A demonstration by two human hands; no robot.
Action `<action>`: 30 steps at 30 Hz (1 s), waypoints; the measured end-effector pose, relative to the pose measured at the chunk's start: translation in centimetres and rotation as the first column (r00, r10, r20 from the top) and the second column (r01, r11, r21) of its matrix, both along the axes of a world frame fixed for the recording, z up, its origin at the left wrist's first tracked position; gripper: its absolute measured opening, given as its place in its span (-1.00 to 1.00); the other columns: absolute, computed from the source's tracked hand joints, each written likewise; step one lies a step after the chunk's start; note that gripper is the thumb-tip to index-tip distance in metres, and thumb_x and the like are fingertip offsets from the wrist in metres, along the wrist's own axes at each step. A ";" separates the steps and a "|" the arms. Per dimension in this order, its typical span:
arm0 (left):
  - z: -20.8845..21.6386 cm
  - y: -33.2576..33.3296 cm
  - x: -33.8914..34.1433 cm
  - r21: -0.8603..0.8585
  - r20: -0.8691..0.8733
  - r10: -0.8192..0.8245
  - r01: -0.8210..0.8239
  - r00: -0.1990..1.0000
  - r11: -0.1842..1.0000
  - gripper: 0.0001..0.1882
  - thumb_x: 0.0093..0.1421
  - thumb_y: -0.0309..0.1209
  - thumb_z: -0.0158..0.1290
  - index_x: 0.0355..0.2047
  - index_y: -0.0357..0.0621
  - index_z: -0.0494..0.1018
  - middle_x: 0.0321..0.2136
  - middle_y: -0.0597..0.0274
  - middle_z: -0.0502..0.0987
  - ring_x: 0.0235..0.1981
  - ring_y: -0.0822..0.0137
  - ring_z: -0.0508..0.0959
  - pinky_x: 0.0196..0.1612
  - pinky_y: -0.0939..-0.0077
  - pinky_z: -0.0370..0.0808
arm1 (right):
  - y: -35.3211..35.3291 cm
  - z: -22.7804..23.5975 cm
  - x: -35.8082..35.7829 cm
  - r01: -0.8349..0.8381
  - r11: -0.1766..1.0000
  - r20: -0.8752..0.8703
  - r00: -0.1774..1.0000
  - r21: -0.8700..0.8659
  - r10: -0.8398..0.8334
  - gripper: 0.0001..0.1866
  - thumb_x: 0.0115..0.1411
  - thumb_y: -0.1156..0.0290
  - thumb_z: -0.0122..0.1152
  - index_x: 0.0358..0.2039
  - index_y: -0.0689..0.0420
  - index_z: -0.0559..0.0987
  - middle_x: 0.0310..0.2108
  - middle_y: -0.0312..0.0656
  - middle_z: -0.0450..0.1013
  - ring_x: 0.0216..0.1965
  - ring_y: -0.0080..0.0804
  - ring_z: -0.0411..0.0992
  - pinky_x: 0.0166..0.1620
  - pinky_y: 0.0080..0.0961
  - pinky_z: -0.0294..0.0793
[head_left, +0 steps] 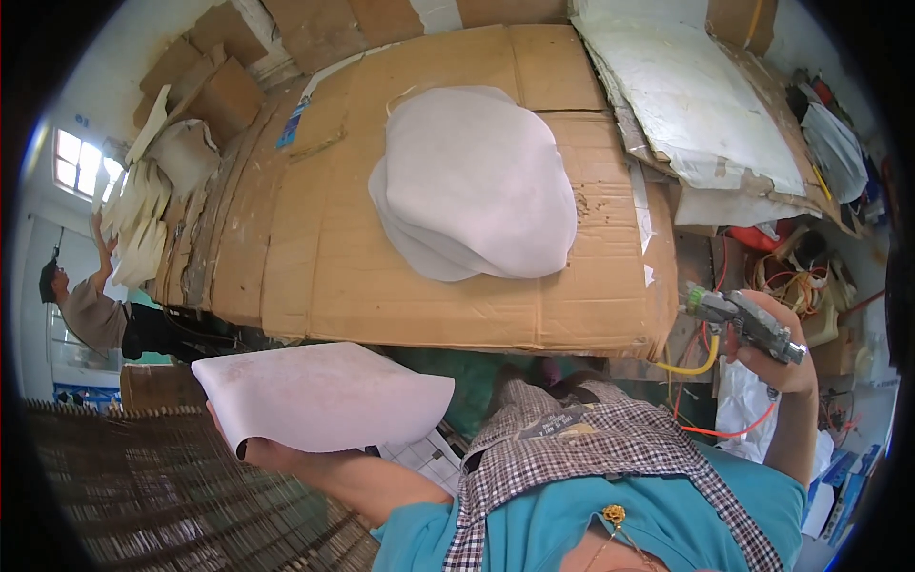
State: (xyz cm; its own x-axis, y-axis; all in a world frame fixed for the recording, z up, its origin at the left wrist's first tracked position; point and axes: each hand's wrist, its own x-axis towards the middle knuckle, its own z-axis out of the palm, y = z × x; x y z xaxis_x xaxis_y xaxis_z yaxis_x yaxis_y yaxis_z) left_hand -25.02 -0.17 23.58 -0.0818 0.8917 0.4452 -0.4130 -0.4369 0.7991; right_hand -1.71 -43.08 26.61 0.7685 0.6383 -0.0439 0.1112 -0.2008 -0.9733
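On the left, my left hand [259,455] holds up a pale pinkish-white flexible sheet [324,396]. The sheet droops over that hand and hides most of its fingers. My right hand [783,370] is closed around a metal spray gun [758,329], whose green-tinted front end points left toward the table's right edge. A yellow hose [701,367] and an orange hose [739,434] hang below the gun. Between my hands and farther off, a stack of similar pale rounded sheets [477,181] lies on the cardboard-covered table [334,267].
A woven slatted rack [191,486] stands at lower left. Far left, another person [95,305] reaches up to hanging pale sheets [143,210]. Cardboard under a whitish cover [686,105] lies at back right. Tangled cords [796,281] and bags crowd the right side.
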 end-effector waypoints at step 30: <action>2.7 -2.9 2.1 -0.483 0.058 -0.019 0.045 0.998 0.874 -0.39 0.10 0.03 -0.29 0.03 -0.11 0.25 -0.02 0.08 0.31 -0.05 0.14 0.38 -0.15 0.17 0.46 | 1.5 -0.3 0.4 0.028 0.997 0.011 1.000 0.069 -0.029 -0.39 -0.08 0.46 0.18 0.03 0.26 0.26 -0.48 -0.24 0.37 -0.48 -0.56 0.35 -0.40 -0.65 0.36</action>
State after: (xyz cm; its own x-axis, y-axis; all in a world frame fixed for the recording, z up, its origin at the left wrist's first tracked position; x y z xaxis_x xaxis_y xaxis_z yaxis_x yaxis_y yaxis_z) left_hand -22.96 -3.07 26.28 -0.0598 0.9971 -0.0466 -0.4652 0.0135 0.8851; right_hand -1.33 -41.56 26.26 0.7869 0.6170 0.0085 0.1181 -0.1371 -0.9835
